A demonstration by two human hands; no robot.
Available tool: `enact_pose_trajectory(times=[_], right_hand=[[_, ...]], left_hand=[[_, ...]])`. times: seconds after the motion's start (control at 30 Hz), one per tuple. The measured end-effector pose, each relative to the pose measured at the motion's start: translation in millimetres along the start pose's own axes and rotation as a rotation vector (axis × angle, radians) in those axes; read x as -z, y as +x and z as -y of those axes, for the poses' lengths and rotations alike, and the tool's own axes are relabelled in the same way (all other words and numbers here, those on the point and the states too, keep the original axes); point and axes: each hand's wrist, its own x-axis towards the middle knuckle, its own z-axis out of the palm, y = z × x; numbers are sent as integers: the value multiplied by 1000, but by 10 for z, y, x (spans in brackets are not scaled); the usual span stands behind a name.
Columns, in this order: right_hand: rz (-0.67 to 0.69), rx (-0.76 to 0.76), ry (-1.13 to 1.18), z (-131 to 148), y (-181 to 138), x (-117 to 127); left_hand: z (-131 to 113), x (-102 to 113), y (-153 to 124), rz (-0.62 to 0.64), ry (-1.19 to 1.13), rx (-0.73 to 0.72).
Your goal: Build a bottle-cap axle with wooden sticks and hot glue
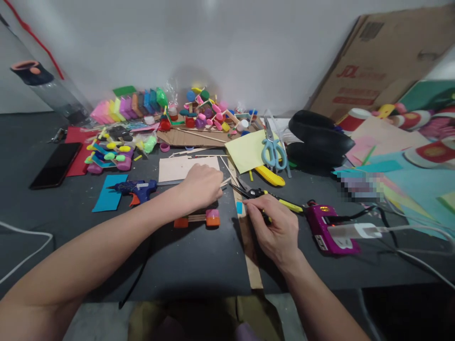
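My left hand (203, 185) is closed around thin wooden sticks (225, 181) whose tips stick out to the right, above a cardboard sheet (176, 168). My right hand (274, 227) grips the handles of black-and-yellow pliers (254, 192), whose open jaws point left toward the stick tips without touching them. A small stick piece with an orange cap and a pink cap (199, 219) lies just below my left hand. A long cardboard strip (249, 241) runs under my right hand.
A blue glue gun (133, 188) lies left of my hand, a black phone (55, 165) farther left. Blue scissors (273, 149) rest on yellow paper (245, 150). A purple power strip (323, 227) with cables sits right. Coloured caps and foam crowd the back; a cardboard box (384, 61) leans on the wall.
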Motion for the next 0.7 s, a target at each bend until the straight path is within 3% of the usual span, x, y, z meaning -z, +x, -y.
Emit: enact_pose_trajectory(times=[0.2,0.33,0.43,0.53,0.7], right_hand=[[46,35,10,18,-4,-9],[116,79,14,28,-16,-40],[161,93,8,14,-18,-74],[200,92,-16,13,-9,-102],[301,121,-61,153,57,-71]], left_hand=[[223,195,-514,-51,-276,36],[389,81,-786,-112,-838,125],[513,-45,-893,-134,-1134,232],[617,-148,-941,-157,-1312,272],[701,-241,-972,-203,-1406,271]])
